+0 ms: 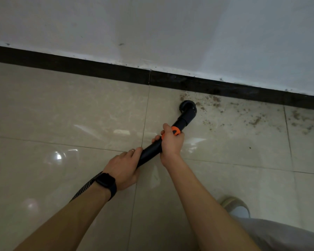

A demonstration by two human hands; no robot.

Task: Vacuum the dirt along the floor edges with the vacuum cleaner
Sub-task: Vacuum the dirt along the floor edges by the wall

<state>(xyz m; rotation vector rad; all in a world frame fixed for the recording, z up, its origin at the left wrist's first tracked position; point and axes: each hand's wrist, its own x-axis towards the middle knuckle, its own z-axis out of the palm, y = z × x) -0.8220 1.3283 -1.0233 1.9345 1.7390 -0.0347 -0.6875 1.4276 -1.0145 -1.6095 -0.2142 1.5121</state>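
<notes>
Head view: beige tile floor (62,115), dark baseboard (98,71) under white wall (152,24); brown dirt (254,121) along the far-right edge. Your vacuum cleaner wand (150,151), black with orange collar (176,131), has its brush head (188,107) on the floor near the baseboard, beside the dirt. Your left hand (124,167) and right hand (170,142) both grip the wand.

black smartwatch (106,180), finger ring (132,150)
</notes>
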